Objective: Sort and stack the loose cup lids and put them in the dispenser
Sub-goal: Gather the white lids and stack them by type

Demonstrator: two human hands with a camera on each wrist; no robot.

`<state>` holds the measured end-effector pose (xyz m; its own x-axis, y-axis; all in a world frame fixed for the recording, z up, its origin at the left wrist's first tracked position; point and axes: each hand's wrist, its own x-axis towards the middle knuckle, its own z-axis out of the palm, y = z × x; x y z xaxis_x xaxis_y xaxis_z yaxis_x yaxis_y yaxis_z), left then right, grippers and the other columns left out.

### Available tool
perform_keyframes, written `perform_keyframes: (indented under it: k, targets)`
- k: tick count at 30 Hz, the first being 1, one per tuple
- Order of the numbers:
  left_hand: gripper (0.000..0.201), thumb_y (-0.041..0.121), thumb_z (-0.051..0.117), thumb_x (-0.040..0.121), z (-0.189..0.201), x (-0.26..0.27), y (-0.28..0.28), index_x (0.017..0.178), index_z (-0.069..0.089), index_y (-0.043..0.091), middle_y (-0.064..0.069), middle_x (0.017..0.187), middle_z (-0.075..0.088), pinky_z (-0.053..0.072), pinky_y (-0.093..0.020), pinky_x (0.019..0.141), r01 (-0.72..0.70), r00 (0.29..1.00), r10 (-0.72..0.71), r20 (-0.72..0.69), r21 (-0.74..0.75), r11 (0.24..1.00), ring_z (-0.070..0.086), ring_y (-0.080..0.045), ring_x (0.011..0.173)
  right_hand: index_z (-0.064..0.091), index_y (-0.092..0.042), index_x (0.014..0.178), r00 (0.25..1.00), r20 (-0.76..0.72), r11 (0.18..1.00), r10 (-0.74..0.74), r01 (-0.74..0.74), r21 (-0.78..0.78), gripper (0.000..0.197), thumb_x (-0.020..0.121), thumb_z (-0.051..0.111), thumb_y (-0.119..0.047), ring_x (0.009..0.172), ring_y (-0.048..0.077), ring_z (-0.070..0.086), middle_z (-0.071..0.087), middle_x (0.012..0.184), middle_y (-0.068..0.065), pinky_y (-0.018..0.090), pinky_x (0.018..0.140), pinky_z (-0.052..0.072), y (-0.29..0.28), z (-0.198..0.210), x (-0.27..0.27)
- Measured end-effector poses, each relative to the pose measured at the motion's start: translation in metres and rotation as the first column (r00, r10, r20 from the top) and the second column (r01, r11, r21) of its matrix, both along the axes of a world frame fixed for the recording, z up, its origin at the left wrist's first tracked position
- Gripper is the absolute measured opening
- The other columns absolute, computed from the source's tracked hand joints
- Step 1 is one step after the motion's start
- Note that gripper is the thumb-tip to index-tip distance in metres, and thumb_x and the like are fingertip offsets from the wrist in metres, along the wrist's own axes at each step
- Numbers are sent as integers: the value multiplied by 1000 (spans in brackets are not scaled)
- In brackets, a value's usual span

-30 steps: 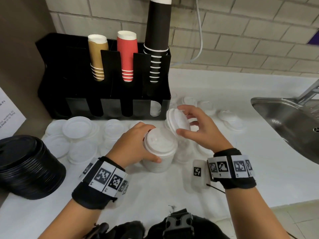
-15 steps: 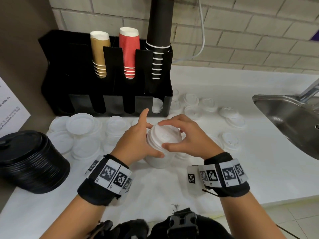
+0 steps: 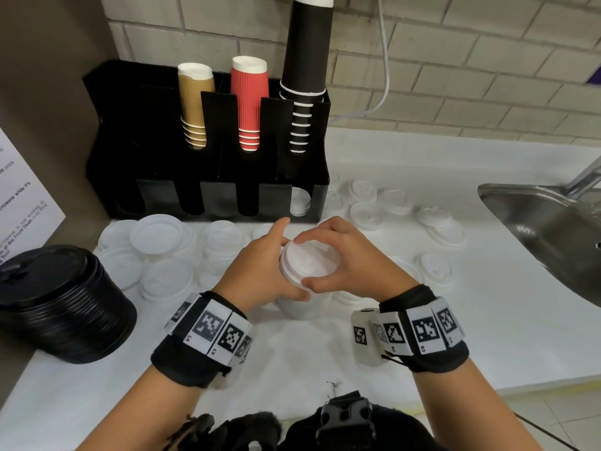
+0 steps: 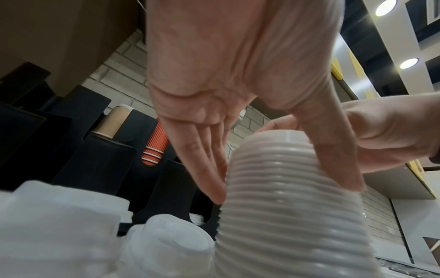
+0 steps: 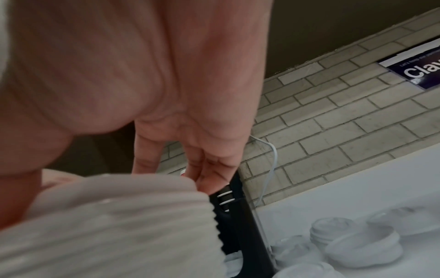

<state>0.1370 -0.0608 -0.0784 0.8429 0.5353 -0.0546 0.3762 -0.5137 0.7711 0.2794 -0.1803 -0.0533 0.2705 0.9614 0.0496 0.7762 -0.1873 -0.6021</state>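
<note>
The white lid the right hand (image 3: pixel 344 255) held tilted beside the stack of white lids (image 3: pixel 304 288) a second ago now sits on top, both grips clamped around it, just before the black dispenser (image 3: pixel 208 177).

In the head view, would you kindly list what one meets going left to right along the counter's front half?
Black lid stack → left hand → white lid stack → right hand → sink.
</note>
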Motion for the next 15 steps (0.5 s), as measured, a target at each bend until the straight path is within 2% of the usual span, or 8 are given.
perform_keyframes:
  k: [2,4,6,8,10,12,13,15]
  targets:
    - [104,36,91,52,3,-1,-1,142,40,32,19,119,55,50,-34,94,29,1000,-29,8,28,999,56,-9,108,59,-35,121,1000,-8,1000,2,-2,-7,61,66,85,-31,111,12,42,44,114,-6,19,94,35,0,1,0]
    - [82,42,88,51,6,-1,-1,125,54,37,19,112,61,52,-36,89,46,998,-47,31,36,998,58,-5,102,58,-35,120,999,-27,999,22,-23,-24,61,66,85,-30,111,12,42,44,114,-5,19,95,37,1,4,1]
    - [76,43,89,51,8,-1,0,120,59,37,18,108,65,53,-38,88,49,998,-50,36,25,998,60,-5,100,58,-37,117,996,-60,995,71,-75,-64,57,67,85,-31,109,10,47,48,115,-7,17,91,41,1,8,9]
    - [75,39,92,51,9,0,2,118,60,36,17,109,65,52,-39,89,35,999,-36,26,23,999,61,-8,101,63,-32,112,978,-190,992,87,-103,-73,44,72,82,-30,106,9,55,58,115,-8,16,87,47,4,13,27]
    - [77,38,93,49,9,1,5,118,59,35,17,112,63,51,-39,91,22,1000,-22,6,26,999,59,-11,102,67,-25,106,965,-262,998,-21,4,-63,26,81,75,-28,101,12,61,65,111,-8,14,84,47,13,15,52]
    - [79,39,94,48,8,2,7,118,58,35,18,115,61,50,-38,93,22,1000,-22,-13,35,999,58,-11,104,64,-22,105,974,-120,977,-191,177,-123,17,89,67,-23,100,17,60,62,110,-2,11,80,44,30,10,83]
    - [79,39,94,48,8,2,8,118,57,35,18,115,61,50,-37,93,24,1000,-23,-20,34,999,57,-11,104,62,-20,113,970,-15,950,-244,236,-203,21,92,62,-22,107,20,57,58,116,3,16,85,42,39,6,97]
    - [79,39,95,47,9,3,8,116,56,36,19,115,60,50,-34,91,27,999,-26,-31,31,999,57,-10,103,50,-22,133,948,185,855,-261,316,-412,38,95,54,-23,127,29,45,46,136,11,33,104,37,57,-4,119]
